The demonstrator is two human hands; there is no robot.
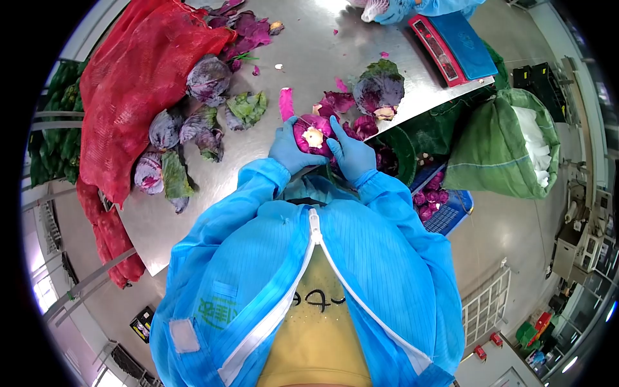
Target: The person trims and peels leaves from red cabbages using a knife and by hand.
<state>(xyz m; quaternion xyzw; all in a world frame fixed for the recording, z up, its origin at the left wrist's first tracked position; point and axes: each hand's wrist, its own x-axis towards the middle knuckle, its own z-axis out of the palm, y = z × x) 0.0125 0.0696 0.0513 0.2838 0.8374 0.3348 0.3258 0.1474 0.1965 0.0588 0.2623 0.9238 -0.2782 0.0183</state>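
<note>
Head view: your left hand cups the red cabbage near the right edge of the steel surface, right hand touching it (can't tell if pinching); a loose grip could drop it.

Beyond the grip, to its right, a red-and-blue scale; farther right, a bulging green sack. Far left of the grip, green vegetables behind metal rails.
</note>
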